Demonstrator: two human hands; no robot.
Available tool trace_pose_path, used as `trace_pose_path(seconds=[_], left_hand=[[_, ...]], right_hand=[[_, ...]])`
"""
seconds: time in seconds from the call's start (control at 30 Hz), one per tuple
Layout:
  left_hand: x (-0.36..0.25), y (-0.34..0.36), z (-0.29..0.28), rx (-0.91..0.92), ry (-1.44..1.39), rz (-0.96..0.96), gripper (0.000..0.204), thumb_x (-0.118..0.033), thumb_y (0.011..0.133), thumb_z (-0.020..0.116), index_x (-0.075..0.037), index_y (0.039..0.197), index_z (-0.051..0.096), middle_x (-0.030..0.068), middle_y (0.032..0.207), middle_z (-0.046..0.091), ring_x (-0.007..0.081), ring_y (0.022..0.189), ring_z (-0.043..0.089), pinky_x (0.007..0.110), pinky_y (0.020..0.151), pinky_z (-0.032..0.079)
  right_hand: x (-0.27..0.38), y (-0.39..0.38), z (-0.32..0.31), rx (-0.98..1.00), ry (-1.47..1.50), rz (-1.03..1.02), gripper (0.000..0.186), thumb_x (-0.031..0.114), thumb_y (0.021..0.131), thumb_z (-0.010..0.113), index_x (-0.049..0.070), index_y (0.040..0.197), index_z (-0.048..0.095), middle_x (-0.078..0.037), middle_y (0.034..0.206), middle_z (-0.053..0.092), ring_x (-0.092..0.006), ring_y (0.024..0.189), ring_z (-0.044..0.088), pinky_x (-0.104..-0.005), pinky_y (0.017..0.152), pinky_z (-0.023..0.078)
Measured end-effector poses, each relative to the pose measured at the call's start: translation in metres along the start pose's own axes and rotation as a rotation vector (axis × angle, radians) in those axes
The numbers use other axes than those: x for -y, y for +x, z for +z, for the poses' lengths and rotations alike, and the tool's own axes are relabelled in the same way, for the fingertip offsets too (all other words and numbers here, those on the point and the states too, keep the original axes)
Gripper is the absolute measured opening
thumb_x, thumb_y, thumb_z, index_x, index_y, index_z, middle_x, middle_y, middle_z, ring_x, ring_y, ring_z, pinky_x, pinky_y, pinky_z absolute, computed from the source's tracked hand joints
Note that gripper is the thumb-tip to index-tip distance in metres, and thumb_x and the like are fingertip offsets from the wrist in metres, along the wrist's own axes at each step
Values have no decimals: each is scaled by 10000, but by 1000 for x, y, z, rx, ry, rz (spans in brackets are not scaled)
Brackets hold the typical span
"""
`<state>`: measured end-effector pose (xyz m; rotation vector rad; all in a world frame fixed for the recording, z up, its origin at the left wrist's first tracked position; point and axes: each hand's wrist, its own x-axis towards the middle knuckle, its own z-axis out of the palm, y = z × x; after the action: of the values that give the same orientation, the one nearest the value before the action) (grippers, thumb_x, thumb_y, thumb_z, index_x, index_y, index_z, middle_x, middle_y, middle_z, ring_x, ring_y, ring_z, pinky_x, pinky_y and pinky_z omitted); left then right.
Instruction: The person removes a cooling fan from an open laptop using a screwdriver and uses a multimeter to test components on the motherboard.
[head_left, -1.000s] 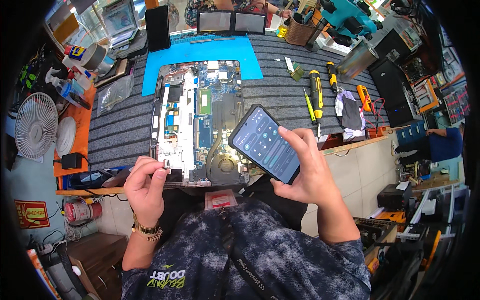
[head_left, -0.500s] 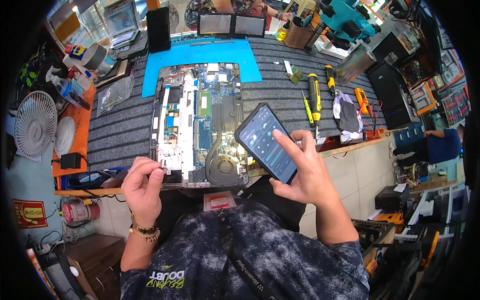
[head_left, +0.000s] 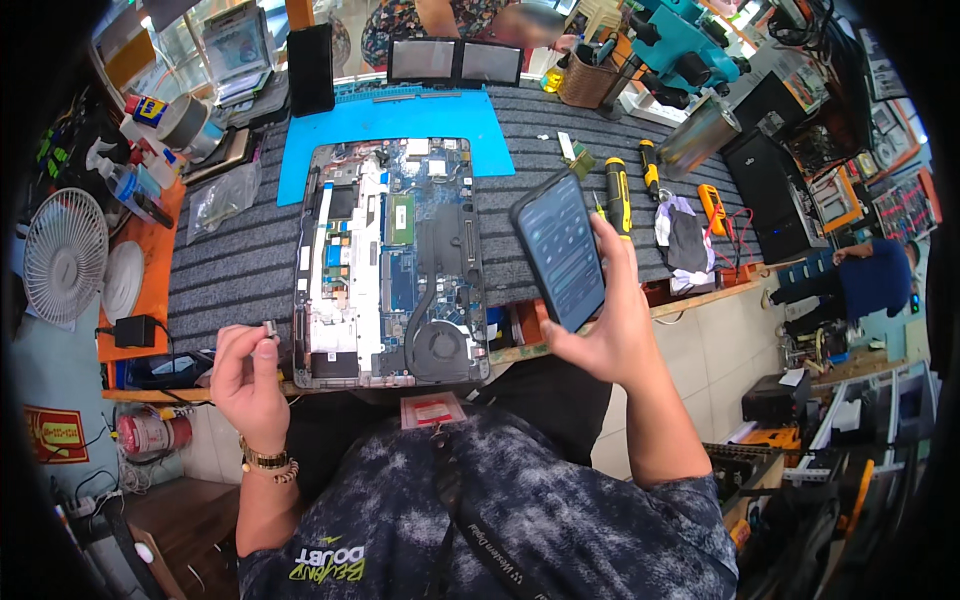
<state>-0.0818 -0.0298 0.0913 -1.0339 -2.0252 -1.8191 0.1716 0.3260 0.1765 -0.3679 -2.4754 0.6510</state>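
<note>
My right hand [head_left: 622, 335] grips a black smartphone [head_left: 560, 250] by its lower right side. The phone is tilted with its lit screen facing me, at the right of an opened laptop base [head_left: 371, 290]. On that base a circuit board, a cooling fan [head_left: 438, 345], a green memory module [head_left: 402, 220] and a white frame are exposed. My left hand [head_left: 250, 385] is off the base's near left corner, pinching a small metallic part [head_left: 270, 328] between thumb and forefinger. The part is too small to name. Neither hand touches the laptop.
A blue work mat [head_left: 400, 115] lies behind the laptop on the grey ribbed bench top [head_left: 240, 270]. Screwdrivers [head_left: 618, 200], a yellow multimeter [head_left: 711, 205] and a cloth [head_left: 688, 240] lie to the right. A white fan [head_left: 66, 255] stands left; another person [head_left: 868, 285] is at far right.
My left hand has moved left, away from the laptop's edge, with the small part. My right fingers have left the screen and the phone has turned more upright.
</note>
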Motion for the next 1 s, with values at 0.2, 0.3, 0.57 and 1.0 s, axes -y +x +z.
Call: trace_pose_path(seconds=[0.2,0.3,0.57,1.0], left_hand=[[18,-3,-2,-101,36,-85,108,26,1053,722,86,1139,747,98,1076,712,211,1025,621,329,919,514],[15,0,1,-69,113,-32,100,11,1039,723,72,1110,757,106,1043,734,242,998,638,366,931,513],[0,9,6,-42,248,58,72,2,997,750,39,1057,756,127,993,750,300,944,650,405,899,517],[-6,15,10,-8,330,129,89,25,970,764,39,1058,759,138,964,744,321,911,651,419,840,523]], right_hand=[[-52,51,0,-206,450,263,1120,82,777,909,-13,1712,301,-157,1379,560,-261,1236,683,-395,1017,588],[-91,95,-9,-229,279,321,1110,218,762,935,-13,1678,352,-159,1327,641,-253,1162,700,-379,1002,585],[-189,219,14,-254,-106,523,1082,386,720,935,-156,1528,461,-357,1503,551,-468,1441,549,-472,1238,471],[-234,262,51,-386,-280,665,1044,346,782,945,-202,1418,324,-431,1241,722,-537,1196,743,-506,1058,602]])
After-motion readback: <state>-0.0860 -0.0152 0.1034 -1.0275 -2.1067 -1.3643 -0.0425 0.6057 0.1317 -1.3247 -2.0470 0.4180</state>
